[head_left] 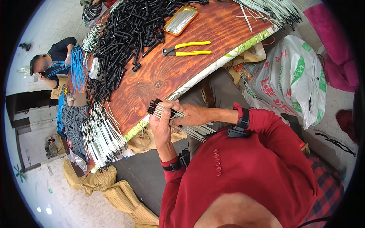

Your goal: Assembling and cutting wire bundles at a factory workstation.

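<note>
Both my hands hold one bundle of thin white rods with black ends (pixel 197 133), just off the near edge of the wooden table (pixel 152 84). My left hand (pixel 161 131) is wrapped round the bundle near a row of black tips, its thumb lying across the rods. My right hand (pixel 194 115) closes on the same bundle from the right, its fingers touching the left hand. The pale rod ends stick out below the right hand, over my lap. On the tabletop beyond lie cutting pliers with yellow handles (pixel 193 45).
Black plastic parts (pixel 129 34) are heaped at the far left of the table. An orange-rimmed tray (pixel 175 34) holds thin metal pins. More white rods (pixel 102 136) lie left, beside grey parts (pixel 74 121). A person (pixel 57 60) handles blue rods. White sacks (pixel 289 79) stand right.
</note>
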`<state>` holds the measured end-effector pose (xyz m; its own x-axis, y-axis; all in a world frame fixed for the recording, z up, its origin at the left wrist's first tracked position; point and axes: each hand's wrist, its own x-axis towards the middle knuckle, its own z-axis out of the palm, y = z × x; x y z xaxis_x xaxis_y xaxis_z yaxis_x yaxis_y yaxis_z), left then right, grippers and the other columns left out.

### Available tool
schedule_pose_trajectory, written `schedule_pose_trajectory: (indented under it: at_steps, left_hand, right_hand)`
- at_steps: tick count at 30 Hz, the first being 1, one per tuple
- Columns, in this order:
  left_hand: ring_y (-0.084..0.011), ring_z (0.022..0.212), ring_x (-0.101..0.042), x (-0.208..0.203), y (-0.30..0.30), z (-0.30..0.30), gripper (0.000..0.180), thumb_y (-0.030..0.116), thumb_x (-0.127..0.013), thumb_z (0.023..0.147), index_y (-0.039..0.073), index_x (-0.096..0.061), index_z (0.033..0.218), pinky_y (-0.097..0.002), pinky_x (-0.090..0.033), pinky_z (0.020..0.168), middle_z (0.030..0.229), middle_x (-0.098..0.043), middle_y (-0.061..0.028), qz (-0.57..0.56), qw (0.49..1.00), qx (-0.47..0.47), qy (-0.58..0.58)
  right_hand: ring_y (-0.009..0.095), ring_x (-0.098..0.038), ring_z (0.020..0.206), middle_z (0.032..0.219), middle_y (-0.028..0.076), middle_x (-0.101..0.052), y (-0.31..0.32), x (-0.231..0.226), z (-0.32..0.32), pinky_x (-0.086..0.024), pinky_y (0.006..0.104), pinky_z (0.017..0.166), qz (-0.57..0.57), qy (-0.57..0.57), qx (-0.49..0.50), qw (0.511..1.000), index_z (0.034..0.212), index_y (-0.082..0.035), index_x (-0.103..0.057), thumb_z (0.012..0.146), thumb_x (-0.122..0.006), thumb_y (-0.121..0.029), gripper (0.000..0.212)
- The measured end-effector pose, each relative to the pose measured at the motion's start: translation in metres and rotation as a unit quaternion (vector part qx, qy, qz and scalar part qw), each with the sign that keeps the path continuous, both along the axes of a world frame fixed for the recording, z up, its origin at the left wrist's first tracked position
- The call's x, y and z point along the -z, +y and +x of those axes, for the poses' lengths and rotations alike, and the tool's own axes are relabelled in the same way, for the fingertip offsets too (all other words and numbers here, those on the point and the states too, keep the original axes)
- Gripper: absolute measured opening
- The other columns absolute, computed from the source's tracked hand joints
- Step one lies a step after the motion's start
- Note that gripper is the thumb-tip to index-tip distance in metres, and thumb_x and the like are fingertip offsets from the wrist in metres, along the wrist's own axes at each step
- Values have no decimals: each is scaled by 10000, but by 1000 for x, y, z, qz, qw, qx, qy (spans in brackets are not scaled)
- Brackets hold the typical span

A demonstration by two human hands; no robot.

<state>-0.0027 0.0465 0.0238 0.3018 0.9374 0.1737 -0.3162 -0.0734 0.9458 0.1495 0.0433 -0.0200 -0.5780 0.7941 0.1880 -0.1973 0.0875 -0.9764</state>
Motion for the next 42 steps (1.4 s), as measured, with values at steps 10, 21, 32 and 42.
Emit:
schedule_pose_trajectory:
  at_steps: [10, 21, 32, 42]
  left_hand:
    - [-234, 893, -646, -6, 11, 4, 132, 109, -552, 1004, -7, -609, 1029, -470, -465, 1016, 945, -641, -132, -2, 1000, -1, 2]
    - [-189, 918, -623, -17, 0, 2, 240, 161, -468, 1020, -3, -639, 1059, -332, -478, 860, 936, -661, -73, 57, 960, 7, 275]
    - [-164, 927, -577, -17, -4, -11, 242, 210, -461, 1045, 12, -600, 1060, -320, -462, 874, 971, -603, -46, 78, 972, 125, 182]
    - [-188, 1070, -556, -5, -2, -14, 288, 258, -451, 1062, 13, -602, 1046, -340, -441, 955, 1070, -592, -66, 64, 956, 218, 186]
  right_hand:
    - [279, -600, 1071, 1174, 200, -622, 15, 2, 14, -449, 381, 973, 6, -48, -25, 999, 1353, 8, -489, 893, -679, -512, 719]
    - [177, -606, 1085, 1179, 86, -592, 24, -58, 47, -505, 331, 919, 35, -39, 150, 987, 1212, 8, -565, 919, -690, -140, 351]
    - [121, -629, 780, 958, 44, -636, 39, -68, 52, -518, 287, 772, -91, 99, -62, 989, 1196, -3, -598, 965, -603, -109, 254]
    - [159, -665, 730, 864, 80, -692, 45, -89, 62, -515, 301, 646, 200, -169, 31, 964, 1012, -36, -713, 905, -655, -115, 145]
